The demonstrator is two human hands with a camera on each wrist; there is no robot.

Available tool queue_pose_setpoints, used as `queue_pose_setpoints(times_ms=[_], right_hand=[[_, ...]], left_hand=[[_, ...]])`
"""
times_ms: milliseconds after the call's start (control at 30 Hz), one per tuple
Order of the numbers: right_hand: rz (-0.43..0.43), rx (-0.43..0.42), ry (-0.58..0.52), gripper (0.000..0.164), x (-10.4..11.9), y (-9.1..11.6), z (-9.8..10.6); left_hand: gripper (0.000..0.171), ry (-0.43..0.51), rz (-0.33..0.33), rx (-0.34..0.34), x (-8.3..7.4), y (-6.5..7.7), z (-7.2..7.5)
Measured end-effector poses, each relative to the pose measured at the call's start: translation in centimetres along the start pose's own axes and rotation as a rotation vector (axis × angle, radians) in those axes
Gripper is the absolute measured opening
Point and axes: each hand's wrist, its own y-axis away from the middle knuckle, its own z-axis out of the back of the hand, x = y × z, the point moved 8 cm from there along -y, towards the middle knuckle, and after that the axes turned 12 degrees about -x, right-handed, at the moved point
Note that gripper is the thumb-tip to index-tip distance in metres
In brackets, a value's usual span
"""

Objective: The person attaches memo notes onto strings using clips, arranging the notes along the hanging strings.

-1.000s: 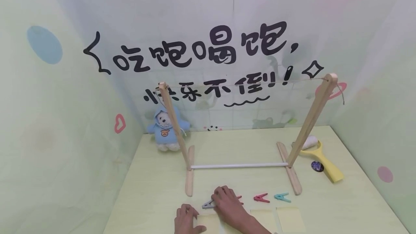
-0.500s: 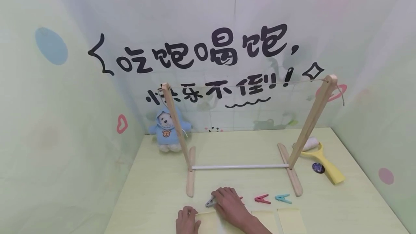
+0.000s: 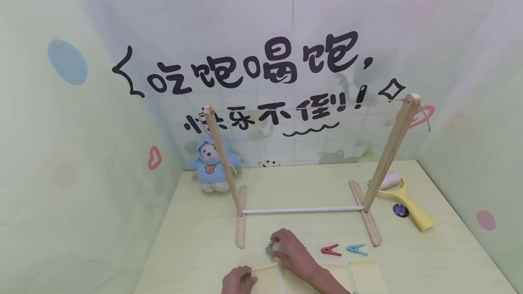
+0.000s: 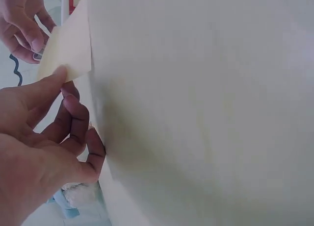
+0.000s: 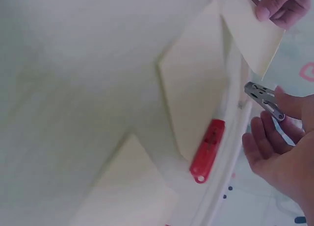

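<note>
Between its thumb and fingers my left hand (image 3: 238,280) pinches the edge of a pale yellow sticky note (image 4: 73,44), lifted off the table. Beside it, my right hand (image 3: 296,254) grips a grey clothespin (image 5: 265,99) by one end. In the right wrist view the clothespin is close to the raised note's lower corner; whether they touch I cannot tell. A red clothespin (image 3: 331,249) and a teal clothespin (image 3: 357,249) lie to the right. More notes lie flat in a row, one note (image 3: 366,276) at the right end, others partly under my right forearm.
Behind the hands stands a wooden frame (image 3: 388,162) with a string (image 3: 347,103) across its tops and a white rod (image 3: 302,209) low down. A blue-clad plush toy (image 3: 210,167) sits back left. A yellow-handled roller (image 3: 410,205) and a dark oval piece (image 3: 400,210) lie right.
The grey clothespin has come up off the table in my right hand and turned. My left hand has lifted the near note's edge, its fingers now closed on it.
</note>
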Motion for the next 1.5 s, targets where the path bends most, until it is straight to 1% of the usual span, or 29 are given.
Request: queue_pose_setpoints(times_ms=[67, 100, 133, 167, 200, 233, 267, 300, 333, 367, 400, 467, 500, 567, 600, 633, 700, 767, 833, 867, 933, 1000, 1100, 1200, 1300, 1400, 1500], right_hand=[[-0.047, -0.007, -0.079, 0.029, -0.1, -0.8, 0.8], [-0.05, -0.019, -0.099, 0.028, 0.0, -1.2, 1.3], [-0.07, -0.026, -0.112, 0.029, 0.2, -1.8, 1.9], [-0.073, -0.035, -0.12, 0.028, 0.4, -2.4, 2.5], [-0.059, -0.055, -0.117, 0.029, 0.6, -3.0, 3.2], [-0.04, -0.074, -0.108, 0.031, 0.9, -3.7, 4.0], [-0.026, -0.092, -0.099, 0.034, 1.2, -4.3, 4.8], [-0.008, -0.112, -0.094, 0.037, 1.5, -5.1, 5.7], [-0.007, -0.122, -0.092, 0.037, 1.8, -5.9, 6.5], [-0.004, -0.132, -0.09, 0.038, 2.1, -6.7, 7.4], [0.004, -0.144, -0.088, 0.038, 2.5, -7.5, 8.4], [0.019, -0.156, -0.102, 0.036, 3.4, -9.3, 10.3], [0.043, -0.165, -0.108, 0.035, 4.1, -10.2, 11.2], [0.095, -0.187, -0.121, 0.035, 5.5, -11.9, 13.3], [0.131, -0.202, -0.128, 0.036, 6.3, -12.7, 14.3], [0.172, -0.219, -0.137, 0.037, 7.3, -13.5, 15.3], [0.245, -0.247, -0.151, 0.038, 9.2, -15.0, 17.2], [0.294, -0.264, -0.167, 0.036, 11.1, -16.7, 18.8], [0.323, -0.26, -0.181, 0.031, 12.6, -18.6, 20.1], [0.321, -0.251, -0.187, 0.028, 13.2, -19.6, 20.7], [0.298, -0.24, -0.196, 0.024, 13.8, -21.8, 21.8], [0.256, -0.231, -0.201, 0.02, 13.8, -23.9, 22.7], [0.19, -0.235, -0.185, 0.02, 13.6, -26.6, 24.2], [0.167, -0.239, -0.162, 0.021, 13.4, -28.4, 25.2], [0.166, -0.242, -0.145, 0.02, 13.4, -29.8, 25.8], [0.149, -0.24, -0.137, 0.018, 13.2, -30.9, 26.1], [0.115, -0.218, -0.143, 0.016, 12.8, -31.9, 25.9]], left_hand=[[0.019, 0.052, 0.001, -0.06, 0.5, -0.4, 0.0], [0.019, 0.075, -0.012, -0.094, 0.4, -0.6, 0.2], [0.02, 0.1, -0.01, -0.103, 0.1, -0.8, 0.5], [0.018, 0.123, 0.011, -0.109, -0.5, -1.1, 0.9], [0.018, 0.145, 0.027, -0.111, -1.3, -1.5, 1.5], [0.018, 0.15, 0.056, -0.098, -2.3, -1.9, 2.2], [0.018, 0.154, 0.05, -0.09, -3.6, -2.3, 2.9], [0.018, 0.163, 0.016, -0.1, -4.9, -2.7, 3.7], [0.016, 0.162, 0.0, -0.106, -6.2, -3.2, 4.5], [0.015, 0.166, -0.04, -0.13, -7.4, -3.7, 5.3], [0.016, 0.175, -0.118, -0.154, -6.8, -4.7, 5.1], [0.015, 0.182, -0.224, -0.193, -8.6, -5.6, 6.4], [0.014, 0.19, -0.263, -0.209, -9.4, -6.1, 7.0], [0.016, 0.202, -0.292, -0.203, -11.0, -7.3, 8.0], [0.016, 0.204, -0.291, -0.197, -11.8, -7.9, 8.6], [0.016, 0.195, -0.259, -0.194, -14.3, -7.9, 10.1], [0.015, 0.2, -0.227, -0.185, -16.0, -9.1, 11.3], [0.016, 0.192, -0.194, -0.173, -17.7, -10.3, 12.6], [0.018, 0.196, -0.198, -0.168, -19.6, -11.4, 13.9], [0.019, 0.2, -0.207, -0.166, -20.5, -11.9, 14.5], [0.02, 0.199, -0.246, -0.174, -22.3, -13.0, 15.7], [0.021, 0.216, -0.277, -0.182, -24.0, -14.1, 16.7], [0.02, 0.231, -0.281, -0.198, -25.7, -15.8, 17.8], [0.02, 0.242, -0.272, -0.21, -26.8, -17.1, 18.3], [0.019, 0.254, -0.286, -0.224, -27.8, -17.9, 18.8], [0.019, 0.248, -0.295, -0.232, -28.5, -18.5, 19.1], [0.021, 0.237, -0.285, -0.231, -29.0, -19.1, 19.2]])
